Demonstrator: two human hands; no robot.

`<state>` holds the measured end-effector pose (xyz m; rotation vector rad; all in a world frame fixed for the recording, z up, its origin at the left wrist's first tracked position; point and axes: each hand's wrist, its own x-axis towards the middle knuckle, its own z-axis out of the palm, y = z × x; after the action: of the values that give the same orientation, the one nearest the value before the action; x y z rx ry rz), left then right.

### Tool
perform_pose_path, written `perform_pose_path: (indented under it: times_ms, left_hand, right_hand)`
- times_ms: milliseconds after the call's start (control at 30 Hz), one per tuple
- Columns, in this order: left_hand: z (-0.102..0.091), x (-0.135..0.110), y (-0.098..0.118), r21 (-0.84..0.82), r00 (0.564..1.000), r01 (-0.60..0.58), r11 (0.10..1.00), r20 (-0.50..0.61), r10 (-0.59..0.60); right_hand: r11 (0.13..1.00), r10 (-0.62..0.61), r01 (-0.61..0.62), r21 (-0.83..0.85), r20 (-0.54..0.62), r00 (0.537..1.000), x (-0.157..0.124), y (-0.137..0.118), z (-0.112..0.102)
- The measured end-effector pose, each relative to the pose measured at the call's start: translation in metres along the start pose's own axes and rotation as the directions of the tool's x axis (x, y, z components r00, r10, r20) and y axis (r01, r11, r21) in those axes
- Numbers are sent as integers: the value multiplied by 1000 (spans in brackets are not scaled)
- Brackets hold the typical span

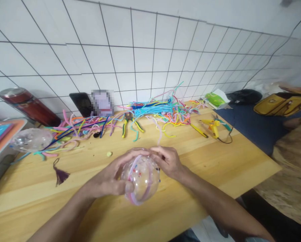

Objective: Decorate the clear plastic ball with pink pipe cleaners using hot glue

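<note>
A clear round ball with small coloured specks is wrapped with pink and lilac pipe cleaner bands. My left hand grips it from the left, thumb on the front and fingers over the top. At the ball's upper right, my right hand has its fingers pinched together. A lilac pipe cleaner rises from just behind those fingers, apparently held in them; the exact pinch point is hidden. Both hands meet at the top of the ball, above the wooden table.
Piled pipe cleaners line the wall, with pliers in front. To the right lie a yellow cutter and glue gun with its cord. At left are another clear ball, a tassel, a red flask and a phone.
</note>
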<state>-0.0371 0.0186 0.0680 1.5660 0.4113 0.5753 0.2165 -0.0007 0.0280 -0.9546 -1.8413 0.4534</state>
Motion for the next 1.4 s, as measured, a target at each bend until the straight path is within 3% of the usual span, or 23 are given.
perform_pose_path:
  times_ms: [200, 367, 467, 600, 667, 800, 933, 1033, 1167, 1300, 1400]
  left_hand:
    - [5, 3, 4, 153, 1000, -8, 988, -15, 11]
    - [11, 6, 7, 324, 997, 13, 946, -81, 14]
    - [14, 8, 7, 362, 995, 24, 932, -100, 13]
    - [15, 10, 5, 381, 995, 26, 924, -97, 12]
    - [15, 10, 2, 404, 995, 23, 915, -93, 17]
    - [13, 11, -4, 446, 995, 35, 894, -101, 11]
    - [13, 15, -5, 453, 994, 88, 887, -98, -49]
    - [14, 17, -6, 441, 996, 89, 893, -66, -66]
    - [16, 16, -9, 383, 989, 148, 912, -82, -126]
    - [17, 15, -13, 333, 979, 199, 922, -102, -175]
    - [15, 16, -16, 317, 973, 227, 921, -111, -202]
  right_hand:
    - [978, 146, -139, 155, -32, 989, 2, -1, 6]
    - [793, 416, -412, 448, 96, 904, 5, 3, 6]
    - [744, 466, -468, 476, 133, 875, 8, 9, 1]
    - [740, 485, -513, 435, 184, 855, 9, 16, -5]
    - [754, 498, -514, 409, 153, 854, 10, 20, -8]
    - [818, 458, -443, 368, 49, 887, 14, 21, -25]
    - [889, 270, -342, 304, 256, 928, 21, 6, -47]
    - [930, 166, -286, 230, 430, 887, 24, -10, -55]
    - [949, 137, -267, 170, 538, 831, 23, -20, -57]
    - [937, 204, -323, 137, 534, 821, 21, -16, -59]
    - [965, 180, -246, 94, 446, 877, 23, -8, -64]
